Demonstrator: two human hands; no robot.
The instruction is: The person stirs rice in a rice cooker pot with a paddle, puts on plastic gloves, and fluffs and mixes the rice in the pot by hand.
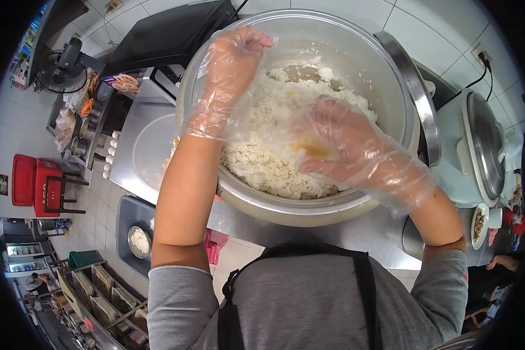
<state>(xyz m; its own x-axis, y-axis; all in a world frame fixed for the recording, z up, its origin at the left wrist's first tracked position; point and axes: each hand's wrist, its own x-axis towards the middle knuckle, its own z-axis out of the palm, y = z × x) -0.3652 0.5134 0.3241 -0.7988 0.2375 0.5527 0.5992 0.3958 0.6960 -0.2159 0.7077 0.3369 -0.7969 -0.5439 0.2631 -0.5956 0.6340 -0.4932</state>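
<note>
A large metal pot (391,76) holds a heap of white rice (274,157). My right hand (344,134), in a clear plastic glove, lies over the rice with thumb and fingers apart. A yellowish-brown patch (312,146) shows between the thumb and fingers; I cannot tell whether it is browned rice or something else. My left hand (234,58), gloved the same way, is raised over the far left part of the pot. Its fingers are curled in, and what they hold, if anything, is hidden.
A metal lid (411,87) leans along the pot's right side. Farther right stands a lidded cooker (466,134). A black appliance (163,41) is behind on the left. Eggs (109,154) line the steel counter's left edge. A grey tub (128,213) contains a rice bowl (139,242).
</note>
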